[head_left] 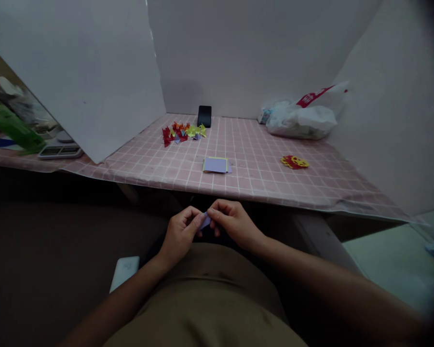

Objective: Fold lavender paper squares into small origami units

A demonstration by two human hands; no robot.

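Note:
A small piece of folded purple paper (204,221) is pinched between my two hands, just in front of the table edge above my lap. My left hand (183,230) grips its left side with thumb and fingers. On its upper right, my right hand (233,221) pinches it the same way. The fingers cover much of the paper, so its full shape is hidden. Straight ahead on the table lies a stack of purple and yellow paper sheets (216,165). Farther back stands a cluster of folded paper figures (179,133) in red, orange, yellow and purple.
A pink checked tablecloth (253,166) covers the table. Red and yellow cut-out shapes (294,162) lie at right, before a white plastic bag (304,120). A black phone (204,116) leans at the back. White panels (94,72) stand around. A white rectangular device (125,272) lies beside me.

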